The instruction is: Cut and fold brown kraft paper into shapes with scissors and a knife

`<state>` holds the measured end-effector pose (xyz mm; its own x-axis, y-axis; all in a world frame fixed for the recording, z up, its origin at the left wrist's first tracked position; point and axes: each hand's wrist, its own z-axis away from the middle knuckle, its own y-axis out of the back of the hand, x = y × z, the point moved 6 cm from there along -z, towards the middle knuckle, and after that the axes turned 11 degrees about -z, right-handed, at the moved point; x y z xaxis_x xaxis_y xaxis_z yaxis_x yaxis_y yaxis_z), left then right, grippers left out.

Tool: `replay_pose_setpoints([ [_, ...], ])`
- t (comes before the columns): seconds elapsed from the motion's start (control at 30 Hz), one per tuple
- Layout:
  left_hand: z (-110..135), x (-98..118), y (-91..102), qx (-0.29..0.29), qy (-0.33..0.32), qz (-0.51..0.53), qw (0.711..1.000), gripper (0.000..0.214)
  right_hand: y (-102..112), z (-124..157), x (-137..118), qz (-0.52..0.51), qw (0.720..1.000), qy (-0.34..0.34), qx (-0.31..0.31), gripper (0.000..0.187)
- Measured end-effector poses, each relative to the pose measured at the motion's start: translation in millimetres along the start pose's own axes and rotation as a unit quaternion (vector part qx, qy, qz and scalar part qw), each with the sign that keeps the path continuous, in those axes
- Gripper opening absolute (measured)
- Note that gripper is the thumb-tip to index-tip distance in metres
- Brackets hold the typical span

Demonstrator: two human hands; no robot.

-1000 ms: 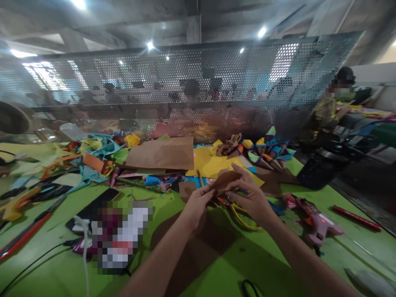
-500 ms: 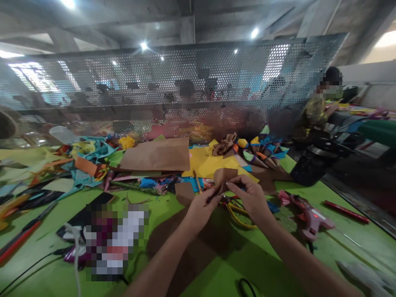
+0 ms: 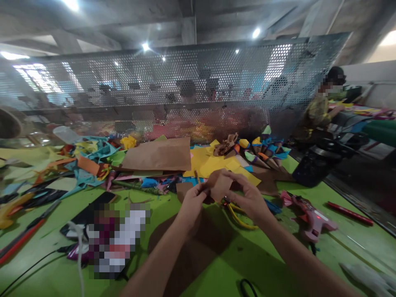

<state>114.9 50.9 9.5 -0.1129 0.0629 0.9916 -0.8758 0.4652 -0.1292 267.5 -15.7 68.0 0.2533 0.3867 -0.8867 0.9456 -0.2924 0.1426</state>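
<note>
Between my two hands is a small piece of brown paper, raised a little above the green table. My left hand pinches its left edge, thumb on top. The fingers of my right hand are closed on its right side, at the upper and lower corners. Yellow-handled scissors lie just under my right hand, their blades partly hidden. Another brown paper piece lies beyond my left hand, partly covered by it.
A pink glue gun and a red pen lie at right, near a dark bottle. Coloured paper scraps and paper cones line the back. A phone and a power strip are at left. A person sits far right.
The brown paper has turned, so a broader flat face shows between my hands. My right hand has spread its grip, and my left hand has shifted slightly left.
</note>
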Motion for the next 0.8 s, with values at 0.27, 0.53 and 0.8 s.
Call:
replay_pose_setpoints([
  [0.27, -7, 2, 14.9, 0.027, -0.017, -0.015, 0.999, 0.045, 3, -1, 14, -0.063, 0.992, -0.109, -0.023, 0.025],
  [0.53, -4, 6, 29.2, 0.111, -0.018, 0.022, 0.993, 0.039, -16, 7, 0, 0.031, 0.992, 0.017, -0.118, 0.029],
  [0.8, -3, 6, 7.4, 0.014, -0.032, 0.025, 0.999, 0.035, -15, 4, -6, 0.045, 0.994, 0.045, -0.085, 0.011],
])
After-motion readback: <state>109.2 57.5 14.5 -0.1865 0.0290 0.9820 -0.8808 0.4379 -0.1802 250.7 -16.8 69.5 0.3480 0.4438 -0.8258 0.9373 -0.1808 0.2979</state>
